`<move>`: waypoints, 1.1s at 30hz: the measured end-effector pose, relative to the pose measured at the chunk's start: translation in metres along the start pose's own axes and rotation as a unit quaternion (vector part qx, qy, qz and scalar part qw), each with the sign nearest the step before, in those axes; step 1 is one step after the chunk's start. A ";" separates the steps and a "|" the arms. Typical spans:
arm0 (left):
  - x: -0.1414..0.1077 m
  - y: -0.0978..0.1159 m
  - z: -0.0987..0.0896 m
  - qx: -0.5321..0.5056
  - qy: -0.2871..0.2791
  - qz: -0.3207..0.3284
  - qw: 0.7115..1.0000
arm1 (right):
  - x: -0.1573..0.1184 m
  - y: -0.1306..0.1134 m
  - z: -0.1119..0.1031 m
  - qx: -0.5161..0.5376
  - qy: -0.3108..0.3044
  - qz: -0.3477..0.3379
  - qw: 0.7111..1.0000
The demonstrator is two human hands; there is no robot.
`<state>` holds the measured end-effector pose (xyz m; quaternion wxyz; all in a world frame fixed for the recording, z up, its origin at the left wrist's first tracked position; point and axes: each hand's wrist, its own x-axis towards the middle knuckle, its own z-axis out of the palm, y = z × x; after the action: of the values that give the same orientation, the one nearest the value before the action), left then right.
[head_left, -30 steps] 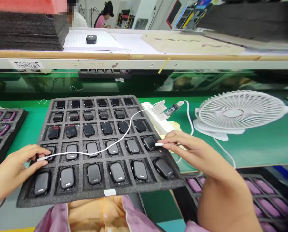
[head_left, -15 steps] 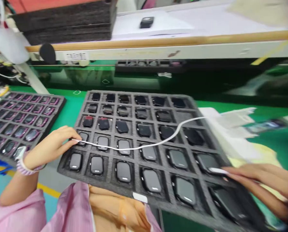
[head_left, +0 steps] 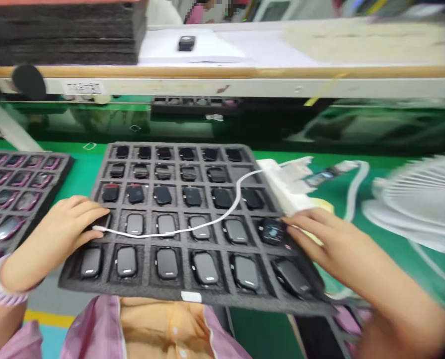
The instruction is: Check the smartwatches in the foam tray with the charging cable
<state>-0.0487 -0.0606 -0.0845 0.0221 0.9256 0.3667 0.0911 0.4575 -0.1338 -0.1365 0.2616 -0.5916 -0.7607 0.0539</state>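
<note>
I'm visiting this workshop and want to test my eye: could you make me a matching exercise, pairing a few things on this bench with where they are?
Things:
1. thin white cable
2. white desk fan
3. small black box
4. person's left hand

Places:
A. on the white sheet on the upper shelf
B. far right, on the green surface
C. at the dark grey foam tray's left edge
D. draped across the tray

Pairs: 1-D, 2-B, 3-A, 4-C

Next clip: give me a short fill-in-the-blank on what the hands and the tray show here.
1. The left hand holds the end of a ____ cable.
2. The watches sit in a dark ____ tray.
3. The right hand touches a watch at the tray's ____ side.
4. Beyond the tray lies a white power ____.

Missing: white; foam; right; strip
</note>
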 end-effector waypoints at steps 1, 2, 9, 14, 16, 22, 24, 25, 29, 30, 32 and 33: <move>0.001 0.000 0.002 0.027 0.001 0.012 1.000 | 0.002 -0.003 -0.003 -0.030 -0.016 -0.027 0.999; 0.002 -0.001 0.004 0.050 0.005 0.025 0.998 | 0.004 -0.005 -0.005 -0.060 -0.026 -0.042 0.997; 0.008 -0.022 0.009 -0.043 0.050 -0.105 0.992 | 0.004 -0.013 -0.001 -0.186 0.021 -0.067 0.980; 0.012 -0.027 0.007 -0.172 -0.013 -0.221 0.960 | 0.006 -0.022 -0.003 -0.204 0.030 -0.058 0.977; 0.010 -0.024 0.010 -0.188 -0.027 -0.222 0.956 | 0.007 -0.028 -0.008 -0.222 0.070 -0.038 0.972; 0.010 -0.024 0.012 -0.202 -0.042 -0.228 0.952 | 0.006 -0.053 -0.010 -0.088 0.061 -0.086 0.990; 0.015 -0.022 0.009 -0.189 -0.063 -0.230 0.953 | 0.006 -0.061 -0.005 -0.063 0.014 -0.128 0.990; 0.017 -0.021 0.007 -0.184 -0.070 -0.229 0.953 | 0.006 -0.065 -0.003 -0.065 0.002 -0.142 0.988; 0.024 -0.010 0.000 -0.186 -0.079 -0.202 0.958 | 0.009 -0.074 -0.001 -0.074 -0.007 -0.163 0.984; 0.025 -0.008 -0.001 -0.191 -0.080 -0.190 0.960 | 0.010 -0.074 -0.002 -0.064 -0.007 -0.165 0.984; 0.027 -0.006 -0.001 -0.197 -0.083 -0.168 0.962 | 0.014 -0.069 -0.004 -0.051 -0.002 -0.169 0.984; 0.027 -0.006 -0.001 -0.200 -0.083 -0.160 0.963 | 0.015 -0.065 -0.003 -0.066 0.006 -0.174 0.983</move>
<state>-0.0332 -0.0380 -0.0803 0.2510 0.8361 0.4811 0.0805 0.3996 -0.1392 -0.1038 0.2323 -0.4667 -0.8521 -0.0461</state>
